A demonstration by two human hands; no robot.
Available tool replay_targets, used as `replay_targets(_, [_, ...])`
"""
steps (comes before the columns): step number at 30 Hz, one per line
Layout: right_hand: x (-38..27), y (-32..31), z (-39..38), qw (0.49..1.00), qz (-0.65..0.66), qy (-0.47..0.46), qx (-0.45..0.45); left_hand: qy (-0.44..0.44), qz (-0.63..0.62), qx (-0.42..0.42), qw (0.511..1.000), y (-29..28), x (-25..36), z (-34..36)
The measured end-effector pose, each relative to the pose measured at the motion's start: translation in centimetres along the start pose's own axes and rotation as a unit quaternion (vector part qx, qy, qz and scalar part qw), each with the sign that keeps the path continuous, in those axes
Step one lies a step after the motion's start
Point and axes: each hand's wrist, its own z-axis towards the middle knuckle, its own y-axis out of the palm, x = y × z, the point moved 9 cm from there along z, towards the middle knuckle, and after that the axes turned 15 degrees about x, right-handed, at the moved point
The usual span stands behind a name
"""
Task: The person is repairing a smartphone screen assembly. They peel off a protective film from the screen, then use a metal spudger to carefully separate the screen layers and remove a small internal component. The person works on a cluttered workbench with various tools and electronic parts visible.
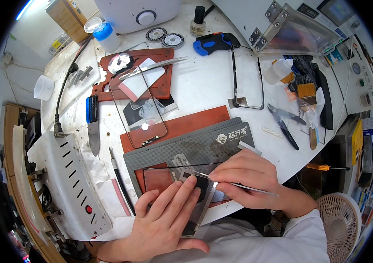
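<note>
My left hand [164,219] lies flat with its fingers stretched out, pressing on a dark glass panel [190,228], most of which it covers. Pinched in my right hand [248,177] is a pair of slim metal tweezers [256,190], its tip near the panel's upper edge, close to my left fingertips. A thin black phone frame [169,166] lies by the fingers; my hands hide part of it. Under these is a grey work mat [151,157] with a brown-red pad [204,122] behind it. A razor blade [181,161] rests on the mat.
A black pen-shaped knife [123,188] and a blue-handled blade [93,127] lie left. Another phone frame [262,83], pliers [285,129] and a plastic bottle [279,72] are at the right. A vented metal box [70,184] stands left, a fan [340,219] lower right.
</note>
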Motion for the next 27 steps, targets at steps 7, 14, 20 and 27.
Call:
replay_targets(7, [0.06,0.05,-0.05,1.000,0.000,0.002,-0.004,0.001,0.005,-0.001,1.000,0.11,0.04,-0.05])
replay_targets(14, [0.15,0.05,-0.12,1.000,0.002,-0.001,-0.001,0.003,0.009,-0.006,1.000,0.13,0.09,-0.03])
replay_targets(20, [0.11,0.04,-0.09,1.000,0.002,-0.006,0.000,0.017,0.036,-0.011,0.999,0.02,0.28,0.15])
replay_targets(27, [-0.56,-0.17,0.27,0.999,-0.041,-0.007,-0.014,0.011,0.032,-0.013,0.999,0.08,0.22,0.09])
